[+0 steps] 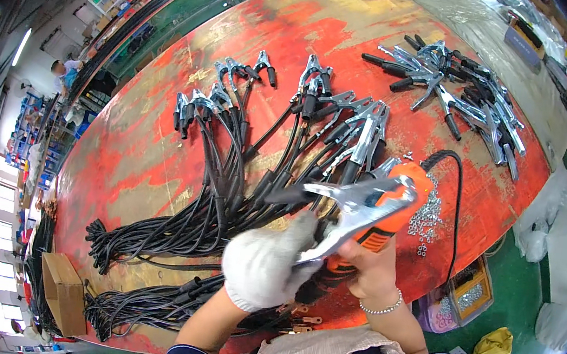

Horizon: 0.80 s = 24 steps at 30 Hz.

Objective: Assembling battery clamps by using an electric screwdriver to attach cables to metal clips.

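My left hand [262, 266], in a white glove, is closed around a silver spring clamp [356, 218] with dark handle ends, blurred by motion. Bare and wearing a beaded bracelet, my right hand [372, 269] grips an orange and black corded power tool [416, 183]. The tool's front end lies against or just behind the clamp; the exact contact is hidden. Beyond my hands, several silver clamps [371, 127] sit on the ends of black cables [170, 234]. Small metal nuts [425, 219] are scattered right of the tool.
A heap of loose clamps [464, 93] covers the far right of the worn red table [139, 138]. Another cable bundle [140, 308] lies near the front edge, beside a cardboard box [64, 295]. The tool's black cord [458, 212] runs over the right edge, near parts bins [470, 295].
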### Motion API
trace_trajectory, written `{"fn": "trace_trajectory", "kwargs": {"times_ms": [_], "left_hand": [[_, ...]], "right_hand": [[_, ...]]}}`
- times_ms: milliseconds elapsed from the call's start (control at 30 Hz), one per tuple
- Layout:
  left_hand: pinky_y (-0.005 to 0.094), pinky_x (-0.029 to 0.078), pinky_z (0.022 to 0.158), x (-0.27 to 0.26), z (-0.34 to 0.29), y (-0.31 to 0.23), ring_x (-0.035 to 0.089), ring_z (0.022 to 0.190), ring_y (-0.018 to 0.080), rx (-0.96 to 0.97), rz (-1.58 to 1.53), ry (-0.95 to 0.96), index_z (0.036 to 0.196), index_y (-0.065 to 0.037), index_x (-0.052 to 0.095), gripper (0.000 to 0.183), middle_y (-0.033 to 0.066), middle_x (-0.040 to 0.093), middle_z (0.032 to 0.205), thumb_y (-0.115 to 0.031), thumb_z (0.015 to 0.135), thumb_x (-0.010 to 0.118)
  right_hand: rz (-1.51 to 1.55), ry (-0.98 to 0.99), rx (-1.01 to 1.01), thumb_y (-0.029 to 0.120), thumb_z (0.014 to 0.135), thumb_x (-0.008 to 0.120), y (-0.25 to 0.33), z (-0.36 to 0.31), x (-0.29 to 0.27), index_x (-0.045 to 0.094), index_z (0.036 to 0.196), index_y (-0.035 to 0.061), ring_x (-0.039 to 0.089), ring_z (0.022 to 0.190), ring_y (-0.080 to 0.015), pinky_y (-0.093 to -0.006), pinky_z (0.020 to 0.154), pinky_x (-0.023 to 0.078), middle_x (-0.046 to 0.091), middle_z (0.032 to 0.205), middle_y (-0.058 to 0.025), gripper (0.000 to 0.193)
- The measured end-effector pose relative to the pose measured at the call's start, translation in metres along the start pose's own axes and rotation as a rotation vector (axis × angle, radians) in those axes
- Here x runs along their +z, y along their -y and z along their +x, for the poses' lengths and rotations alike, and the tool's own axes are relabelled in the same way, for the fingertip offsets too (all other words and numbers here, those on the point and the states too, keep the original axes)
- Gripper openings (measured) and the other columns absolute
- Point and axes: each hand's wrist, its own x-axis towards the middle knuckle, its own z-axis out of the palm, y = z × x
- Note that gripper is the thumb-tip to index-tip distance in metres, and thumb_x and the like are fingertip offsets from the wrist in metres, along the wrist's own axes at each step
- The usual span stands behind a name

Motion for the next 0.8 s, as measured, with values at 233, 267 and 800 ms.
{"fn": "trace_trajectory", "kwargs": {"times_ms": [233, 267, 800], "left_hand": [[0.0262, 0.042, 0.057, -0.02, 0.069, 0.139, 0.053, 0.061, 0.0124, -0.604, -0.06, -0.463, 0.108, -0.001, 0.054, 0.028, 0.0074, 0.059, 0.074, -0.024, 0.092, 0.05], [0.0336, 0.048, 0.068, -0.025, 0.073, 0.174, 0.061, 0.071, 0.0213, -0.689, -0.057, -0.455, 0.111, 0.0, 0.054, 0.034, 0.0143, 0.063, 0.08, -0.027, 0.09, 0.052], [0.0427, 0.05, 0.062, 0.122, 0.06, 0.079, 0.064, 0.071, 0.0306, -0.263, 0.402, 0.491, 0.08, -0.008, 0.06, 0.029, 0.0138, 0.064, 0.074, -0.037, 0.08, 0.059]], "right_hand": [[-0.024, -0.103, -0.284, -0.004, 0.065, 0.077, 0.038, 0.008, -0.04, 0.039, 0.13, 0.0082, 0.06, 0.094, -0.0161, -0.0314, 0.082, 0.051, 0.059, 0.103, -0.0046, 0.077], [-0.014, -0.1, -0.331, -0.004, 0.065, 0.077, 0.042, 0.006, -0.042, 0.039, 0.13, 0.0078, 0.061, 0.093, -0.0162, -0.0315, 0.081, 0.051, 0.059, 0.103, -0.0053, 0.076], [0.036, -0.016, -0.374, -0.004, 0.07, 0.073, 0.057, 0.003, -0.053, 0.032, 0.13, 0.0085, 0.061, 0.081, -0.0177, -0.0297, 0.064, 0.054, 0.058, 0.098, -0.0111, 0.073]]}}
